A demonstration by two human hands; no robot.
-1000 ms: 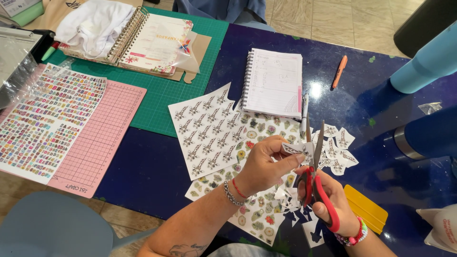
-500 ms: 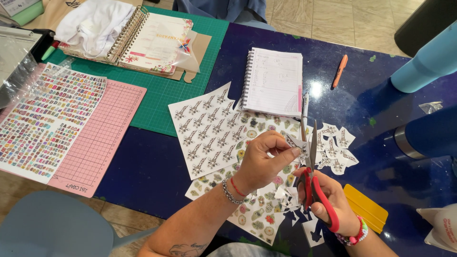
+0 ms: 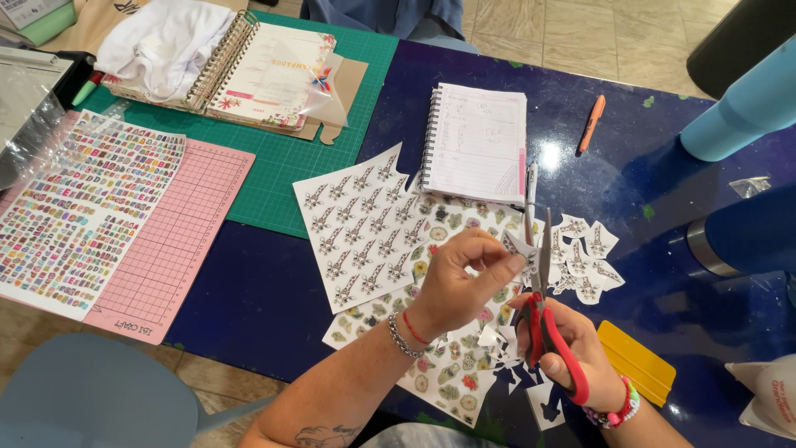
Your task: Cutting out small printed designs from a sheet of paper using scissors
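Dark blue tabletop (image 3: 274, 299) fills most of your view, with tiled floor showing beyond its far edge. Take the giraffe sheet (image 3: 365, 224) at the middle as your landmark: it lies flat, white, printed with rows of small giraffe figures.

Your left hand (image 3: 460, 282) hovers just right of the giraffe sheet, fingers pinched closed on a small paper cutout (image 3: 521, 246). Your right hand (image 3: 572, 348) sits right of and nearer to you than the sheet, closed through the red handles of the scissors (image 3: 543, 311). The blades point away from you and meet the cutout's right edge; you cannot tell how far apart they stand.

A flower sheet (image 3: 452, 365) lies partly under the giraffe sheet's near edge, beneath your left wrist. Cut giraffe pieces (image 3: 584, 257) are scattered to the right of your hands. A yellow scraper (image 3: 634, 361) lies further right, near your right wrist. Beyond the giraffe sheet rests an open spiral notebook (image 3: 477, 141), and an orange pen (image 3: 591, 123) lies right of that. Left of the giraffe sheet sit a green mat (image 3: 274, 174) and a pink mat (image 3: 178, 241), the pink one bearing a multicoloured sticker sheet (image 3: 79, 216).
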